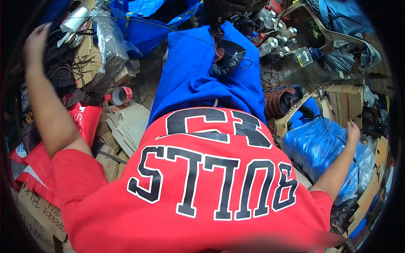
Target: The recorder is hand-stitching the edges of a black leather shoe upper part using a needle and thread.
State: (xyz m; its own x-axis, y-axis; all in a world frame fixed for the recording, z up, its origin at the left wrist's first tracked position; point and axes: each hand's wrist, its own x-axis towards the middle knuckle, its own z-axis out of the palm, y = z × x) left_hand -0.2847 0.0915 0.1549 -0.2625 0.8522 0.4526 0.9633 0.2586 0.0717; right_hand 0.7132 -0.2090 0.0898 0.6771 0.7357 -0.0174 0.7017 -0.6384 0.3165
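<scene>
Across my blue-trousered lap rests a dark shoe (pixel 226 65) with a gathered toe edge and brown parts. A thin dark thread (pixel 139 19) runs from the shoe up and left toward my left hand (pixel 37 42). That hand is raised at the far left, blurred, its fingers drawn together at the thread's end. On the right, my arm is stretched out sideways; my right hand (pixel 353 131) is above a blue plastic-wrapped bundle (pixel 314 145), fingers mostly closed. What it holds is too small to make out. Another dark strand (pixel 249 62) loops at the shoe's right side.
Left of my legs lie a soda bottle (pixel 121 96), flat pale sheets (pixel 128 126), a red bag (pixel 86 120) and cardboard. Ahead are a blue bag (pixel 147 29) and several small bottles (pixel 270 44). Brown shoe parts (pixel 280 102) and a cardboard box (pixel 344 101) stand right.
</scene>
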